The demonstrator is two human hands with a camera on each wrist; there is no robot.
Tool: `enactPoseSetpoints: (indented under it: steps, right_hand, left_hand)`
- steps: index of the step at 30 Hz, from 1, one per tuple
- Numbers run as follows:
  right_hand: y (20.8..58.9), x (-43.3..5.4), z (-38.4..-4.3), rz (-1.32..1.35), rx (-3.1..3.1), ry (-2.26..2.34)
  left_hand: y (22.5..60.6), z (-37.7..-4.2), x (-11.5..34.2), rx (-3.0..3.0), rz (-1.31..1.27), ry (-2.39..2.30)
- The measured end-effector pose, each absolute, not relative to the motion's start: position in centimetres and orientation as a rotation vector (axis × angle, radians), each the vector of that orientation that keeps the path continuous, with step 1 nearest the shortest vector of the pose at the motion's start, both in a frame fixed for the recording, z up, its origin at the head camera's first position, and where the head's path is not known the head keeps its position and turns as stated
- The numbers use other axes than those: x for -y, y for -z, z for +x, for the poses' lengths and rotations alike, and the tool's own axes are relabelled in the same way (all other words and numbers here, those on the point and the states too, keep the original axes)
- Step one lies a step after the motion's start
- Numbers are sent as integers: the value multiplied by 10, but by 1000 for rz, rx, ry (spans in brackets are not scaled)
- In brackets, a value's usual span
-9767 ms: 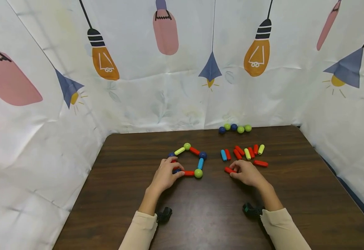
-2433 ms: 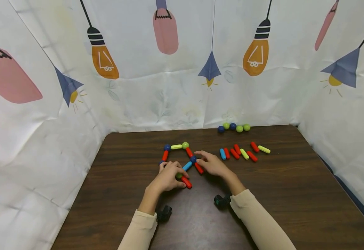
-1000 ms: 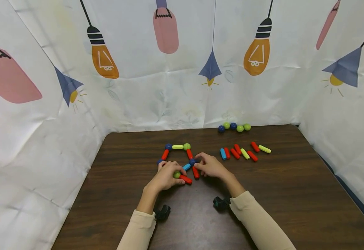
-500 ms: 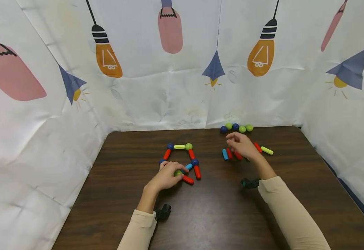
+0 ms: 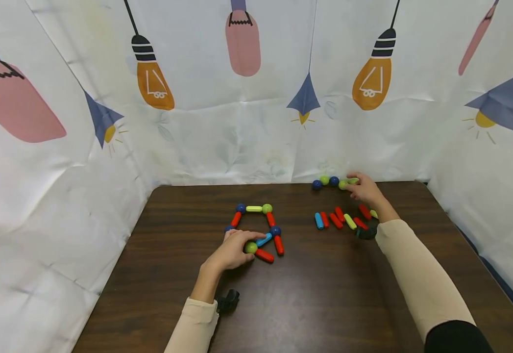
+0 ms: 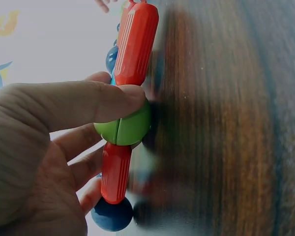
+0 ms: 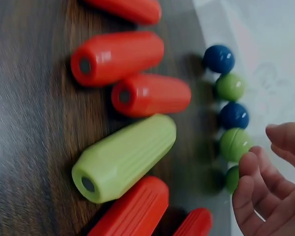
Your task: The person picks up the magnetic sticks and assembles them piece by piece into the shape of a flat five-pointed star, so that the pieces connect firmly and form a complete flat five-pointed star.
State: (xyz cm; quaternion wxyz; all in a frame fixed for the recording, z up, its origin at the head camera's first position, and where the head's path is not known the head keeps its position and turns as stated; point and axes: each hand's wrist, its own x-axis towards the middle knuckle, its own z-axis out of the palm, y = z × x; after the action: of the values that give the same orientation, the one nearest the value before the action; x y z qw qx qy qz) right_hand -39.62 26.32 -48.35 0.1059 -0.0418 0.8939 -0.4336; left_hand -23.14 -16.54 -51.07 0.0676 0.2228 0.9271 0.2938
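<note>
My left hand (image 5: 232, 250) pinches a green ball (image 6: 130, 125) of a magnetic stick-and-ball shape, thumb on its near side. Two red sticks join that ball, one (image 6: 115, 172) running to a blue ball (image 6: 112, 215). A light blue stick (image 5: 263, 239) links the green ball to another blue ball (image 5: 275, 231), from which a red stick (image 5: 279, 245) points nearer. Red sticks, a yellow-green stick (image 5: 254, 209) and balls form the far side. My right hand (image 7: 278, 187) reaches the back row, fingers loosely bent and spread beside the end green balls (image 7: 235, 145); contact is unclear.
Loose red, yellow-green and light blue sticks (image 5: 318, 220) lie on the right of the dark wooden table (image 5: 309, 294), under my right forearm's reach. A row of blue and green balls (image 5: 317, 185) sits at the back edge, against a printed white curtain (image 5: 238, 137).
My right hand has left the red stick at the shape's right blue ball and moved right and back to the ball row. Earlier, two red sticks were added. My left hand stays on the shape.
</note>
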Motion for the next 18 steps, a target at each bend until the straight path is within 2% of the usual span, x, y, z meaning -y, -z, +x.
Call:
enactPoseSetpoints:
  steps: [18]
  right_hand:
    - [508,-265,-422,-61,-2682,1124]
  left_hand:
    - [510,-230,167,-2782,683,-909]
